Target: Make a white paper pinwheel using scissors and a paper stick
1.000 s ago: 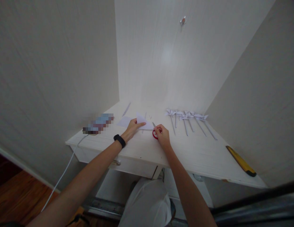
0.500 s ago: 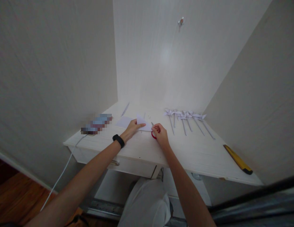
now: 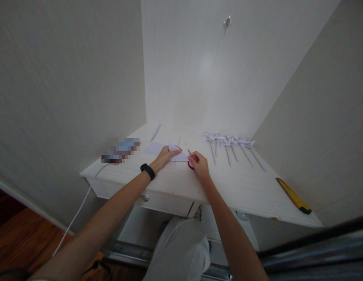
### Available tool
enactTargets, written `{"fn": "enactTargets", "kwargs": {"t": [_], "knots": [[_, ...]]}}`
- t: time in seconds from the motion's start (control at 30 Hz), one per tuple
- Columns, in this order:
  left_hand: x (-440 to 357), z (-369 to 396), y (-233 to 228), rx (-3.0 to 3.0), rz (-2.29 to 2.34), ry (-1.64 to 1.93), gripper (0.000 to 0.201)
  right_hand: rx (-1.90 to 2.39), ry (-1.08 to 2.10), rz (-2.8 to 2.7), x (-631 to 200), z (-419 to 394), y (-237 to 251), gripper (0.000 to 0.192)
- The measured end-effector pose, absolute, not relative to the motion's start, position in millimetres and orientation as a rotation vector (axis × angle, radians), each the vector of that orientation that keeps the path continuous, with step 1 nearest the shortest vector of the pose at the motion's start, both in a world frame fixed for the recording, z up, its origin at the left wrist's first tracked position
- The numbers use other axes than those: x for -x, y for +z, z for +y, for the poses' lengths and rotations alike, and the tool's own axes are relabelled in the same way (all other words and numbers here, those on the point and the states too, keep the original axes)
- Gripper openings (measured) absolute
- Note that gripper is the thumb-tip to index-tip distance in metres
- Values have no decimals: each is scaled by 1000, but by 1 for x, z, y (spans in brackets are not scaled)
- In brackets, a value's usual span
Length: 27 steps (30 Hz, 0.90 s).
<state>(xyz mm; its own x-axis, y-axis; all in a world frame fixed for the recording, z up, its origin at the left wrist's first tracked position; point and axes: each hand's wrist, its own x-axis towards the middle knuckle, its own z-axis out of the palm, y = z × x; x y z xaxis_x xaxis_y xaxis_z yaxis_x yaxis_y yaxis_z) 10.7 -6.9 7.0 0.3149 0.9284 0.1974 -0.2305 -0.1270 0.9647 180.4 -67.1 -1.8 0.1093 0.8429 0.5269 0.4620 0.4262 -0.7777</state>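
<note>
My left hand [image 3: 166, 156] pinches a folded piece of white paper [image 3: 181, 157] just above the desk, its thumb lying over the top. Close to the paper's right corner is my right hand [image 3: 197, 160], closed on a small pair of scissors [image 3: 191, 165] with red handles. The blades point up and away past my fingers; a red loop shows below them. Whether the right fingertips also touch the paper corner I cannot make out. Beneath and left of my left hand lies another flat white sheet [image 3: 153, 147].
Several paper pinwheels [image 3: 228, 141] on thin sticks lie at the back right of the white desk [image 3: 234, 187]. A yellow box cutter [image 3: 294, 197] rests near the right edge. Thin paper sticks [image 3: 155, 133] lie at the back left. A blurred phone-like object [image 3: 121, 150] with a white cable [image 3: 82, 205] is at left.
The folded paper has shifted slightly, and its upper flap sits lower now, with a reddish patch of fingers showing behind it. The scissors stay in my right hand. The view has tilted a little.
</note>
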Motion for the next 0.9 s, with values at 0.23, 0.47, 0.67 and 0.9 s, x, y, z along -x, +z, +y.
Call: {"fn": "enactTargets", "kwargs": {"t": [0.23, 0.47, 0.67, 0.9], "knots": [[-11, -9, 9, -1330, 752, 1161, 29, 1220, 452, -1516, -181, -65, -4, 11], [-11, -9, 8, -1381, 764, 1135, 32, 1251, 468, -1525, -180, -65, -4, 14], [-10, -6, 5, -1369, 757, 1168, 32, 1254, 433, -1534, -180, -66, -3, 15], [-10, -6, 7, -1366, 787, 1160, 33, 1265, 452, -1534, -180, -66, -3, 13]]}}
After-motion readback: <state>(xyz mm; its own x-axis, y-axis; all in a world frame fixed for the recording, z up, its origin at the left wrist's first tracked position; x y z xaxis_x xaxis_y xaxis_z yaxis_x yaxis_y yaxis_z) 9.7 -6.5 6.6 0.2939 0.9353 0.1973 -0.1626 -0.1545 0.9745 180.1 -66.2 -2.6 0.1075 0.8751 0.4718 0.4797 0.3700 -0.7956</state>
